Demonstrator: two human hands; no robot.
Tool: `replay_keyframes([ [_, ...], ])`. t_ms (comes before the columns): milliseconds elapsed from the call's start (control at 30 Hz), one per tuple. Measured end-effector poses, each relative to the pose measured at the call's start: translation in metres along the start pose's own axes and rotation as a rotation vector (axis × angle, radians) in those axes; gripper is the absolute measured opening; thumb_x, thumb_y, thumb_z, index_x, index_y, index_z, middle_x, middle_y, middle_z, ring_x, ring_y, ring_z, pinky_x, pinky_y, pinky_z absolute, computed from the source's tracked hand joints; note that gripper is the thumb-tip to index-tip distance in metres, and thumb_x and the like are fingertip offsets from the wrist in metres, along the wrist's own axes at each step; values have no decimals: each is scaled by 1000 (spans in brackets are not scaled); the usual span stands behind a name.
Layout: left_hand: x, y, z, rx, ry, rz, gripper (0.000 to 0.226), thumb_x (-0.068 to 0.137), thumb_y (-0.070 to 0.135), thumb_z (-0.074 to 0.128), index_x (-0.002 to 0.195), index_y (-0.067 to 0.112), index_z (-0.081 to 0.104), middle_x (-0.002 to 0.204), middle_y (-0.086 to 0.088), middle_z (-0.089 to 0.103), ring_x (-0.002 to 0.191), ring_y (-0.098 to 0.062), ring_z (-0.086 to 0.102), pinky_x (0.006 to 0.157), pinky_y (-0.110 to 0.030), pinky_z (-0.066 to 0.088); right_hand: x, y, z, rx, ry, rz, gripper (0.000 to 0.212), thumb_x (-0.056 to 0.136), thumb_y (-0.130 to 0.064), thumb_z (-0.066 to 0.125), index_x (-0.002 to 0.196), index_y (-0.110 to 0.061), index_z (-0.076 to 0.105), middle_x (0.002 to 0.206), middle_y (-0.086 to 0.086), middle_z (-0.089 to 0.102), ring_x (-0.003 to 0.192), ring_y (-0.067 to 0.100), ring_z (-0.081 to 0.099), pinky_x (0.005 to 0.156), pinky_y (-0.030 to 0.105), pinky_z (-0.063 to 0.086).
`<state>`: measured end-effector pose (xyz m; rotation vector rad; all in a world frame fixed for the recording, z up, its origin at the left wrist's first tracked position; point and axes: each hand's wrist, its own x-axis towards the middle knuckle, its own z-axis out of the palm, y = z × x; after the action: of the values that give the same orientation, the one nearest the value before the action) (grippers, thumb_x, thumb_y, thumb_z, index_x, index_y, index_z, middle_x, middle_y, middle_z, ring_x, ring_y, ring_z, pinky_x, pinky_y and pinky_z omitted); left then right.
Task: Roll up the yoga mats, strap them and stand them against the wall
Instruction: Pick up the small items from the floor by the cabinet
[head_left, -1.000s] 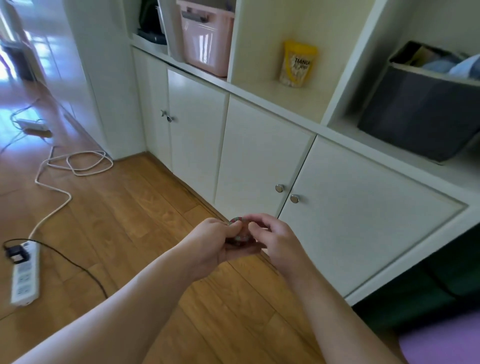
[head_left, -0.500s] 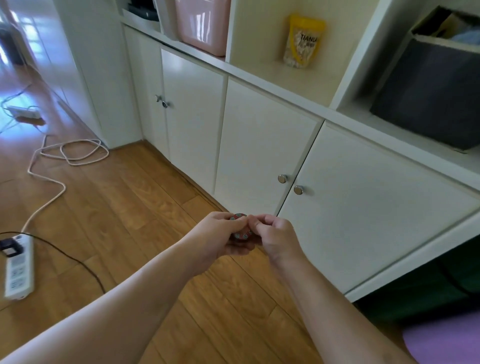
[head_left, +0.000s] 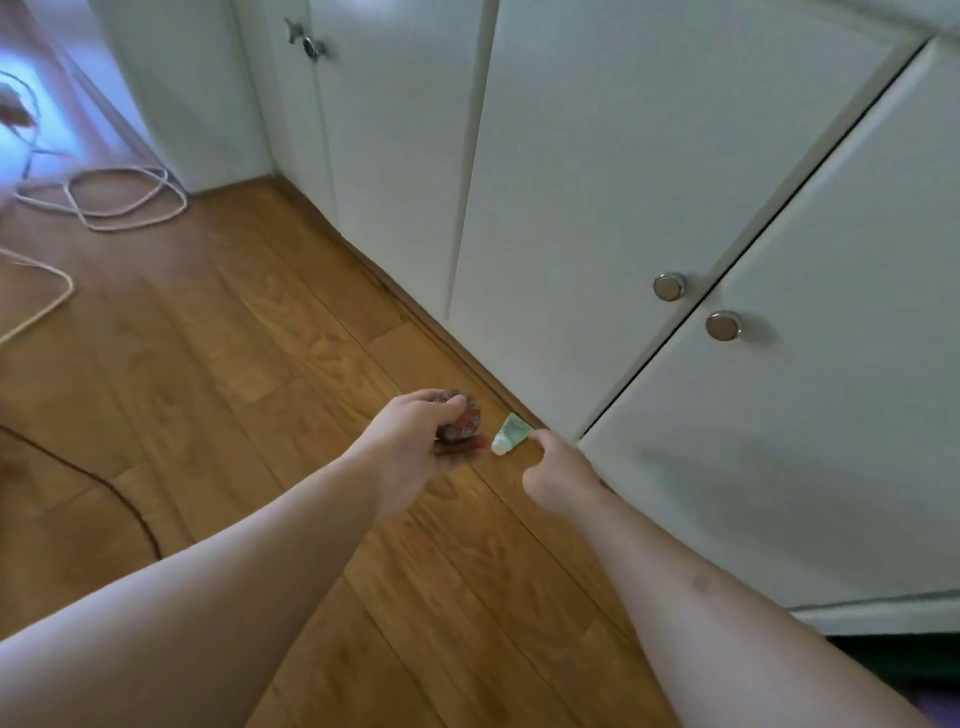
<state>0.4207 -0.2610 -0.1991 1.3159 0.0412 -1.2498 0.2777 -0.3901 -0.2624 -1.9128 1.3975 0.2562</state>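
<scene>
I see the left hand (head_left: 415, 447) grasping a round tin (head_left: 460, 422); the right hand (head_left: 558, 475) pinches a green tube (head_left: 511, 434) at the cabinet's (head_left: 597, 182) bottom edge, bare floor (head_left: 234, 364) leftward.

A home: white cupboards (head_left: 597, 208), wood floor (head_left: 234, 364), loose cable (head_left: 104, 202).

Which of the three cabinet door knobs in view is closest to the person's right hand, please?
The lower of the paired round knobs, on the door right of the dark gap, lies closest to the right hand. Its twin sits higher; the winged knob is far up-left.
</scene>
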Motion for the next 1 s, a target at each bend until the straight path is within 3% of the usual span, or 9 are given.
replay_keyframes([
  [133,48,-19,-24,-120,-33,-38,25,103,8,63,125,-2,64,124,-26,64,88,-34,78,78,-42,63,80,2,39,-85,-67,11,91,85,-14,53,162,-52,24,159,11,39,125,32,59,100,46,58],
  [267,70,-33,-48,-134,27,-66,18,102,9,63,119,2,64,122,-25,64,102,-41,74,82,-46,63,120,0,74,-256,-53,25,86,90,-18,58,163,-48,26,165,8,24,145,35,36,113,48,46],
  [400,71,-31,-50,-87,81,-88,16,102,10,64,116,3,63,118,-25,64,92,-37,75,82,-47,63,111,11,88,-394,49,-31,52,92,-17,65,142,-29,53,139,8,49,119,28,57,95,39,55],
  [500,60,-17,-45,-11,130,-77,16,102,10,65,116,3,63,114,-25,64,88,-37,75,81,-49,63,79,23,86,-453,50,-3,35,95,-19,73,128,-17,60,123,7,65,106,26,66,74,32,51],
  [600,32,0,-35,96,127,-72,16,103,12,65,115,2,64,112,-23,66,88,-37,75,81,-49,65,31,35,74,-431,1,36,28,96,-20,74,120,-17,59,117,5,68,101,23,67,72,31,50],
  [733,-17,28,-20,194,122,-14,22,104,15,64,120,0,61,113,-23,66,79,-34,75,79,-50,65,-18,39,55,-162,-18,99,18,96,-12,69,110,-19,59,106,5,68,86,21,75,72,34,65],
  [833,-60,45,-5,242,103,14,23,105,17,63,120,0,60,109,-22,68,77,-33,75,75,-48,66,-53,16,19,408,-132,190,29,91,11,64,115,-5,62,98,19,74,69,25,77,68,42,67],
  [933,-108,61,10,281,75,65,22,105,24,65,116,5,64,108,-19,72,74,-28,77,67,-43,66,-102,-25,-34,922,-226,42,31,84,21,60,112,11,66,79,22,71,65,30,70,66,43,64],
  [1000,-137,73,19,297,67,133,20,105,25,65,113,7,67,108,-18,73,76,-27,78,64,-38,64,-142,-55,-69,1063,-267,-107,38,84,17,63,121,9,66,81,20,68,67,28,67,61,39,58],
])
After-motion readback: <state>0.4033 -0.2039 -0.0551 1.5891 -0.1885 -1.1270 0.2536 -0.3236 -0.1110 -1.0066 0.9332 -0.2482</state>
